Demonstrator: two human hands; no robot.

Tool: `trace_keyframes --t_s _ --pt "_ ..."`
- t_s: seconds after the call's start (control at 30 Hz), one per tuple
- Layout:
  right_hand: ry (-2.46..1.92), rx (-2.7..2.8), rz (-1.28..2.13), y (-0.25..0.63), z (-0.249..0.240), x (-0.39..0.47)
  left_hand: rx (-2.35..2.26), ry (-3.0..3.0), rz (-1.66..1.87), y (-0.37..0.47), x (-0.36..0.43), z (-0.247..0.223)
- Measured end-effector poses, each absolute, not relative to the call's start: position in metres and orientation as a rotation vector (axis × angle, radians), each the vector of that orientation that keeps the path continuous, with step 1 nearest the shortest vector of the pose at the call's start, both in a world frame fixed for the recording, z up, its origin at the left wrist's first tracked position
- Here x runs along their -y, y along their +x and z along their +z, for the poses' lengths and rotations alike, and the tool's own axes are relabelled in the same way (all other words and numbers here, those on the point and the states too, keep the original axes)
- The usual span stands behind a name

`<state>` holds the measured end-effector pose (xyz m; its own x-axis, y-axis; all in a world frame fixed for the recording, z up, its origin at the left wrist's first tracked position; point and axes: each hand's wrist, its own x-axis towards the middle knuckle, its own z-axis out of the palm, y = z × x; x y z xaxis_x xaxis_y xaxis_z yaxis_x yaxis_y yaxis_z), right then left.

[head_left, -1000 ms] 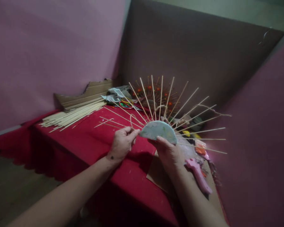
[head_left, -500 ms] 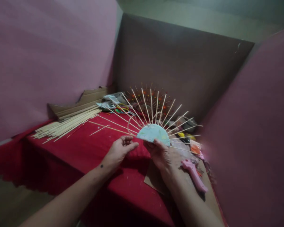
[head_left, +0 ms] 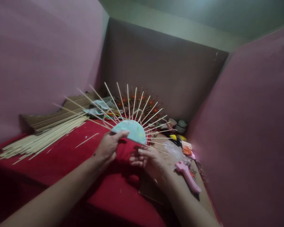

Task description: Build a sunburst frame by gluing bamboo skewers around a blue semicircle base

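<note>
A light blue half-disc (head_left: 130, 128) with thin wooden sticks (head_left: 122, 97) fanned out around its curved edge hangs over the cloth. My left hand (head_left: 110, 145) grips it at the lower left, thumb across its face. Just under its lower right edge, my right hand (head_left: 148, 160) is apart from it, fingers loosely spread and holding nothing. The fingers of my left hand behind the half-disc are hidden.
Red cloth (head_left: 104, 198) covers the table. A pile of wooden sticks (head_left: 47, 134) lies left by cardboard (head_left: 42, 119). A pink glue gun (head_left: 188, 178) rests right on brown board. Behind stands a decorated stick fan (head_left: 153, 102) with orange lights.
The half-disc has passed from my right hand to my left and tilts more to the right. My right hand has let go and opened below it. The camera view has shifted.
</note>
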<state>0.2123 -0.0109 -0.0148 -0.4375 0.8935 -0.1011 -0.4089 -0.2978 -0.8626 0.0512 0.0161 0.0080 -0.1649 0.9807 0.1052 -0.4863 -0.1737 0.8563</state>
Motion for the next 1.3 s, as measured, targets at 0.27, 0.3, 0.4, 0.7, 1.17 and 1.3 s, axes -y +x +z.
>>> trace_keyframes --t_s 0.27,0.3,0.4,0.7,1.17,1.3 --pt "-1.195 1.29 0.709 0.262 0.048 -0.026 -0.762 1.088 1.611 0.001 -0.052 0.054" --pt "-1.223 1.243 0.61 0.27 0.053 -0.038 -0.75 1.094 1.604 -0.001 -0.055 0.054" --pt "-1.273 1.251 0.608 0.29 0.061 -0.068 -0.719 1.105 1.575 -0.004 -0.061 0.048" --pt "-1.489 1.736 0.761 0.276 0.063 -0.093 -0.706 1.079 1.53 -0.018 -0.073 0.023" --pt "-0.832 1.051 0.789 0.332 0.087 -0.099 -0.832 0.912 1.676 -0.028 -0.085 0.02" --pt "-1.054 1.034 0.419 0.376 0.076 -0.102 -0.828 0.878 1.707 -0.029 -0.083 0.022"
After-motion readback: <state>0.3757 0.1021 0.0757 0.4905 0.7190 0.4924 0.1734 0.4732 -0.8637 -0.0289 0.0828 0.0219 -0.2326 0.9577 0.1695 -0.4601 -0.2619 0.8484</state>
